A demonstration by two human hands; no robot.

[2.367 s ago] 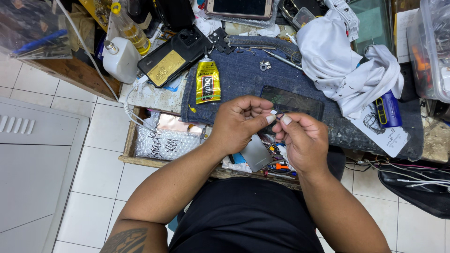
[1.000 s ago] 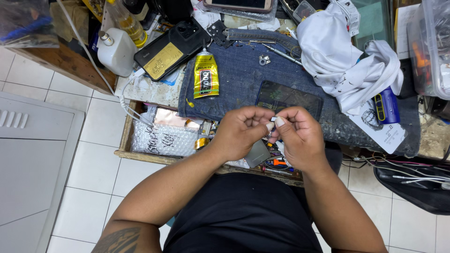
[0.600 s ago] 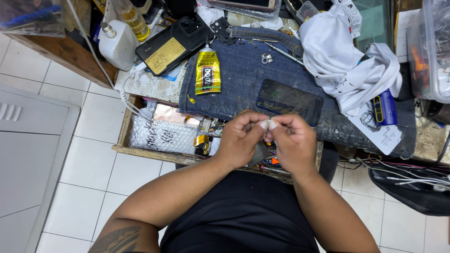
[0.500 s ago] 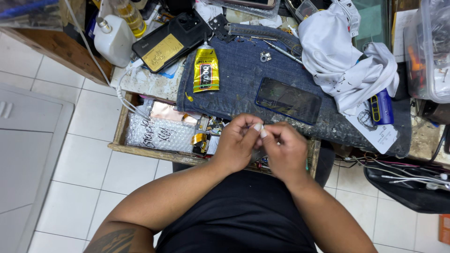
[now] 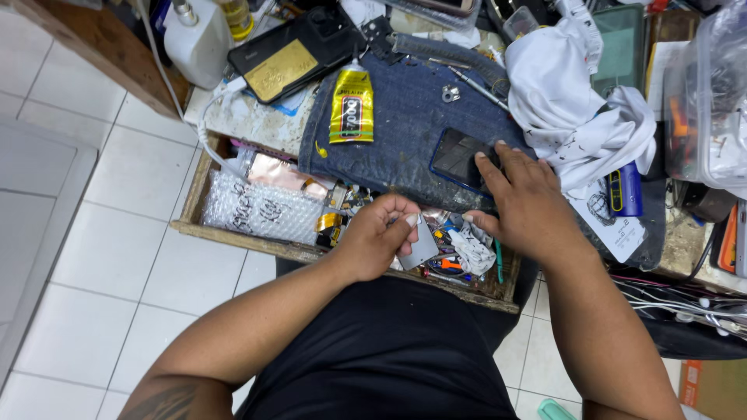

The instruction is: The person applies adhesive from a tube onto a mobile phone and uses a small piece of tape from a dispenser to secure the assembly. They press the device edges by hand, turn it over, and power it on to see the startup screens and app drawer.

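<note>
A single camera sits on the person's head and looks steeply down over the chest and both forearms, so the black shirt fills the lower middle and the cluttered workbench runs across the top. It is close enough that the left hand and right hand sit near the centre, over an open wooden drawer. White floor tiles fill the left side; no second view overlaps.
</note>
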